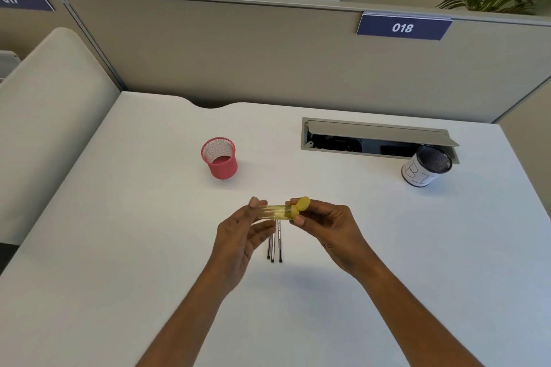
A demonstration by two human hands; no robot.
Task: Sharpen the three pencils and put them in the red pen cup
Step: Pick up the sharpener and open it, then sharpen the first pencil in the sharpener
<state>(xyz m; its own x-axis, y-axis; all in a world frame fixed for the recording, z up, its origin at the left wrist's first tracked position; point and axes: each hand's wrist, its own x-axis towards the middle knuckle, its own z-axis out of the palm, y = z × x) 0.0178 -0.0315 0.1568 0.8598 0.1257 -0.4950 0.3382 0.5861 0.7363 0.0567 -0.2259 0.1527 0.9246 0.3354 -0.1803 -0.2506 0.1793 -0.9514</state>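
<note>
Sharpener (276, 212) pinched between left hand (238, 235), right hand (328, 226), above pencils (275, 247).

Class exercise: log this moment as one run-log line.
left hand: holds yellow sharpener barrel | right hand: pinches cap end, lid open | three pencils: lying on desk | red pen cup: upright, empty

White worktop (149, 217), one. Directly on it:
- red mesh pen cup (220, 158), upright, left of centre
- three pencils (275, 247), dark, side by side, centre, far ends hidden
- black mesh cup (425, 167), white paper wrap, right
- cable hatch (375, 137), recessed, lid raised, just behind the black mesh cup
</note>
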